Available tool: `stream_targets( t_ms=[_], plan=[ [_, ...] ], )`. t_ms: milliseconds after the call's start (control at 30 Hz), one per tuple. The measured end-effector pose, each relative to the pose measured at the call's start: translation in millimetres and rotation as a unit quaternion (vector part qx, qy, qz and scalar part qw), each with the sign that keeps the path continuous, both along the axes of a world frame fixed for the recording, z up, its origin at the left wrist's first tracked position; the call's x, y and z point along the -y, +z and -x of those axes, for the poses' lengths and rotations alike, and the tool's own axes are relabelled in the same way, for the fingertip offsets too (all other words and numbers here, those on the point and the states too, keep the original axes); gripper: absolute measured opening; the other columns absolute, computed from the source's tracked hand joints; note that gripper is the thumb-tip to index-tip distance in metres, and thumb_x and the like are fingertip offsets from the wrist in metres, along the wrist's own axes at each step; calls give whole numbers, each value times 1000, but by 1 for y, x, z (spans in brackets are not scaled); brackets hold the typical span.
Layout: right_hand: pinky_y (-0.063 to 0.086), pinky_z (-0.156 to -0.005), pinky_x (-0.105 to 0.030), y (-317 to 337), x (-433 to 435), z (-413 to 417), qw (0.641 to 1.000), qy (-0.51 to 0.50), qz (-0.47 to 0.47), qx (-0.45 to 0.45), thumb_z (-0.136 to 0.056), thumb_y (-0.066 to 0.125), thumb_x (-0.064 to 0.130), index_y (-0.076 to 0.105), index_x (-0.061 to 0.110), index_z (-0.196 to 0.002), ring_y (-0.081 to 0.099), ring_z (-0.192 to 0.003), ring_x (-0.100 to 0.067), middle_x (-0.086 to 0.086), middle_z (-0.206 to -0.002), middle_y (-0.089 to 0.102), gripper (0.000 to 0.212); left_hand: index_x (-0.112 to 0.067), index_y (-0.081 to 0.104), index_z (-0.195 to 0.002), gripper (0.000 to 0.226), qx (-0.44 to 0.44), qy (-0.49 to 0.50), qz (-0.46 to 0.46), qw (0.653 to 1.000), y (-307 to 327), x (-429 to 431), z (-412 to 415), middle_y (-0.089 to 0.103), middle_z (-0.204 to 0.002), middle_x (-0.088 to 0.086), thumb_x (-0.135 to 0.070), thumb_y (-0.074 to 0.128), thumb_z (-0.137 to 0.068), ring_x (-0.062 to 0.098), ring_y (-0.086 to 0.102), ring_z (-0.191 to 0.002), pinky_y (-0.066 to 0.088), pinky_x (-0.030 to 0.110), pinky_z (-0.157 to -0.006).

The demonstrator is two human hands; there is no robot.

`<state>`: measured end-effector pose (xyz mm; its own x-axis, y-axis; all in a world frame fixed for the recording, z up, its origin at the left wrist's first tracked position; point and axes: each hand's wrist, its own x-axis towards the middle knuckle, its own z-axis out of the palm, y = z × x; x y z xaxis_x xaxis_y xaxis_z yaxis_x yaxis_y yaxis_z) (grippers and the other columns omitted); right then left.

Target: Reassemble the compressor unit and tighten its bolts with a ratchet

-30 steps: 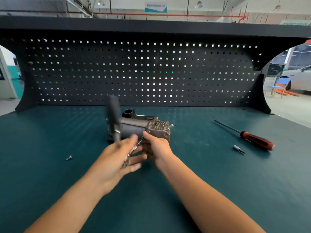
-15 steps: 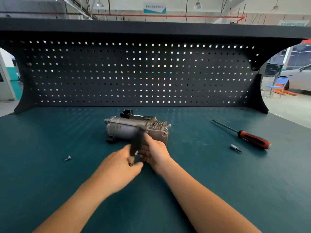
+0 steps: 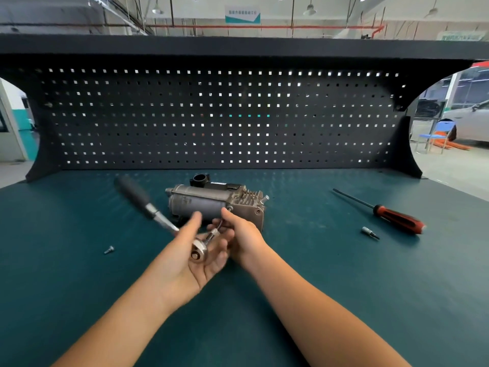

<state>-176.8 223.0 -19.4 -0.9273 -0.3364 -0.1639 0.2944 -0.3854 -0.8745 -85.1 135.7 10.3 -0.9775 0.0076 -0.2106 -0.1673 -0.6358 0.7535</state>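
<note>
The grey compressor unit lies on its side on the green bench top, its finned head to the right. Just in front of it is the ratchet, whose head rests on the upturned fingers of my left hand. Its black handle points up and to the left and is blurred. A short extension runs from the ratchet head toward the compressor's front face. My right hand pinches that extension with its fingertips, close against the compressor.
A loose bolt lies on the mat to the left. A red-handled screwdriver and a small bit socket lie to the right. A black pegboard closes the back of the bench.
The ratchet handle has swung from in front of the compressor out to the upper left. My left hand has gone from curled over the ratchet head to flat under it.
</note>
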Motion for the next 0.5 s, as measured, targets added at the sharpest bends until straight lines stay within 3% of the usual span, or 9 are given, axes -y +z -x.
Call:
stream_targets(
  t_ms=[67,133,200,233,267,300,367,467,500],
  plan=[
    [47,-62,-24,0,0,1,999,19,30,17,-94,53,29,61,8,-73,60,-45,-10,-4,-64,67,32,6,60,-94,42,35,8,-143,989,5,3,-2,69,-72,16,-34,46,-95,11,61,-43,52,21,-40],
    [47,-64,-26,-1,-1,3,999,26,33,6,-96,49,31,61,7,-76,61,-46,-10,-5,-65,68,33,8,59,-98,40,38,-5,-147,988,5,5,-3,65,-61,9,-29,45,-95,9,58,-39,50,19,-38],
    [46,-67,-27,-5,-1,6,1000,21,-5,-21,-96,48,34,62,7,-79,61,-49,-11,-1,-59,67,35,5,61,-96,31,41,-26,-37,998,4,6,-1,55,-50,0,-23,47,-94,5,47,-32,43,15,-34],
    [45,-68,-28,-7,-2,7,999,14,-27,-31,-95,50,36,63,8,-80,61,-52,-12,0,-59,67,34,2,61,-93,26,32,-26,83,996,3,7,1,51,-47,-2,-20,48,-93,4,41,-30,37,13,-33],
    [45,-68,-29,-9,-4,7,999,6,-42,-33,-93,53,36,62,8,-79,62,-56,-13,-2,-62,67,32,1,61,-90,22,12,-15,236,972,0,8,2,49,-45,-3,-18,49,-93,5,37,-30,32,13,-33],
    [45,-67,-28,-10,-5,8,998,-2,-47,-30,-91,56,34,62,8,-80,62,-58,-13,-4,-67,68,29,0,59,-86,21,-22,-1,384,923,-3,9,3,48,-45,-4,-18,51,-93,6,35,-31,29,15,-35],
    [45,-61,-24,-11,-7,9,998,-8,-50,-28,-89,60,31,62,9,-80,62,-54,-11,-3,-67,69,24,-4,57,-80,23,-90,26,604,791,-8,9,3,51,-49,-5,-24,52,-91,7,40,-37,32,20,-42],
    [41,-52,-20,-9,-4,9,997,-38,-55,-50,-88,64,32,60,11,-72,57,-47,-8,-2,-63,66,26,-21,48,-78,22,-100,59,785,608,-11,4,0,56,-68,-2,-38,47,-90,15,55,-65,33,29,-53],
    [40,-51,-19,-9,-3,9,995,-48,-66,-61,-86,65,33,59,10,-70,57,-48,-9,-5,-66,65,28,-24,49,-89,17,-113,84,848,510,-13,4,-1,59,-79,-2,-40,44,-92,19,60,-77,33,30,-57]
  ],
)
